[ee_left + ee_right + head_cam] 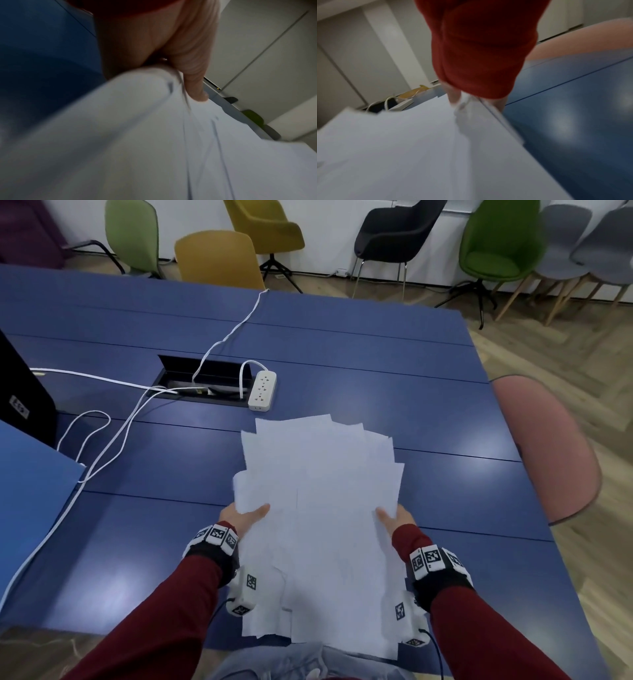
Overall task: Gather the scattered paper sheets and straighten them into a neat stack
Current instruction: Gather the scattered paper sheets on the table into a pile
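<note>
A loose, fanned bundle of white paper sheets [322, 508] is held up over the blue table [411, 405], its edges uneven at the far and near ends. My left hand [245, 513] grips the bundle's left edge, thumb on top. My right hand [394, 517] grips the right edge the same way. In the left wrist view the thumb [193, 75] presses on the sheets [154, 148]. In the right wrist view the red sleeve [479, 47] hides most of the hand above the sheets [402, 148].
A white power strip [262, 390] and white cables [113, 440] lie by a cable hatch [205, 380] beyond the papers. A black object [24, 398] stands at the left. A pink chair [544, 446] sits at the table's right edge; more chairs line the far wall.
</note>
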Demonstrator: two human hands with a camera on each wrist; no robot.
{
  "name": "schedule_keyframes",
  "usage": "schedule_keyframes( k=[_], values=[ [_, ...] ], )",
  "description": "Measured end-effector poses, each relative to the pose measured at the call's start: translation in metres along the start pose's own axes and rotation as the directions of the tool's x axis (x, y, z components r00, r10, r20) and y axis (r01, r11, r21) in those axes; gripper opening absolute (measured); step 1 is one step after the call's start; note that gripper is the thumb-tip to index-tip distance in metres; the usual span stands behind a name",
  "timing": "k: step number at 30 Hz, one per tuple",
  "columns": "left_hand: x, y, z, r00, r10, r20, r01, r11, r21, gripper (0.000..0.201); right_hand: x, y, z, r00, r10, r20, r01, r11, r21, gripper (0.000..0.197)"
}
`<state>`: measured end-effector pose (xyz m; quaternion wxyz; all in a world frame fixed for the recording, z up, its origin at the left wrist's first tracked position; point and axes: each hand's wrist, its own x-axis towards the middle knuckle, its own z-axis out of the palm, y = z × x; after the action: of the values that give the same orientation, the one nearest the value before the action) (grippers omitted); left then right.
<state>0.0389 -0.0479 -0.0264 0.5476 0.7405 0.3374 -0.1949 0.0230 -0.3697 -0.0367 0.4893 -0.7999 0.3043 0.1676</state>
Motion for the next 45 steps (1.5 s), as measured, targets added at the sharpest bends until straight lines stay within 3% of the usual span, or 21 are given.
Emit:
schedule_keyframes(
  k=[3,7,11,13,19,22,24,26,28,30,34,37,39,41,43,45],
  values=[
    [-0.005,0.004,0.016,1.0,0.02,0.02,-0.021,0.997,0.08,0.054,-0.003,0.007,0.01,0.998,-0.046,0.039,0.049,0.997,-0.065,0.039],
    [-0.006,0.0,0.012,1.0,0.023,-0.003,-0.023,0.999,0.044,0.05,-0.004,0.01,0.004,1.0,-0.014,-0.023,0.013,1.0,-0.012,0.035],
    [-0.005,-0.005,0.005,0.999,0.037,0.031,-0.041,0.993,0.108,0.042,-0.007,0.003,0.001,0.992,0.005,-0.126,-0.003,1.0,0.017,0.048],
    [-0.009,0.001,0.009,0.995,0.074,0.067,-0.086,0.975,0.203,0.039,-0.003,0.0,0.007,0.993,-0.035,-0.109,0.033,0.999,-0.022,0.047],
    [-0.011,0.013,0.015,0.989,0.127,0.077,-0.145,0.935,0.323,0.035,-0.006,-0.02,0.014,1.0,-0.02,-0.007,0.02,0.997,-0.075,0.016],
    [-0.012,0.015,0.021,0.988,0.133,0.082,-0.153,0.93,0.334,0.029,-0.008,-0.024,0.017,0.999,-0.034,0.002,0.034,0.993,-0.114,0.024],
    [-0.015,0.017,0.026,0.987,0.153,0.04,-0.158,0.933,0.323,0.034,-0.009,-0.023,0.021,0.999,-0.039,-0.01,0.037,0.989,-0.145,0.018],
    [-0.017,0.019,0.031,0.984,0.179,0.017,-0.175,0.932,0.318,0.044,-0.009,-0.02,0.022,0.999,-0.024,-0.046,0.016,0.984,-0.18,0.032],
    [-0.019,0.024,0.036,0.979,0.197,0.056,-0.204,0.923,0.326,0.039,-0.01,-0.018,0.022,0.997,-0.005,-0.071,-0.008,0.983,-0.181,0.038],
    [-0.023,0.03,0.038,0.974,0.188,0.127,-0.22,0.923,0.315,0.023,-0.009,-0.016,0.021,0.997,0.007,-0.073,-0.017,0.99,-0.143,0.039],
    [-0.021,0.031,0.044,0.97,0.155,0.188,-0.183,0.973,0.142,0.014,-0.01,-0.016,0.017,0.999,0.042,0.013,-0.043,0.998,0.053,0.046],
    [-0.024,0.035,0.05,0.964,0.093,0.251,-0.093,0.996,-0.011,0.042,-0.012,-0.017,0.012,0.993,0.087,0.08,-0.099,0.98,0.171,0.053],
    [-0.028,0.04,0.052,0.943,0.073,0.325,-0.057,0.997,-0.059,0.037,-0.013,-0.018,0.011,0.986,0.102,0.131,-0.127,0.973,0.193,0.054],
    [-0.025,0.041,0.052,0.928,0.041,0.369,0.002,0.993,-0.116,0.05,-0.013,-0.019,0.01,0.973,0.087,0.216,-0.141,0.958,0.248,0.059],
    [-0.019,0.036,0.047,0.93,0.035,0.365,0.028,0.986,-0.165,0.072,-0.012,-0.017,0.006,0.969,0.076,0.237,-0.147,0.943,0.297,0.062],
    [-0.011,0.026,0.041,0.95,0.015,0.311,0.045,0.982,-0.183,0.077,-0.007,-0.013,0.002,0.98,0.076,0.184,-0.129,0.948,0.292,0.049]
  ],
)
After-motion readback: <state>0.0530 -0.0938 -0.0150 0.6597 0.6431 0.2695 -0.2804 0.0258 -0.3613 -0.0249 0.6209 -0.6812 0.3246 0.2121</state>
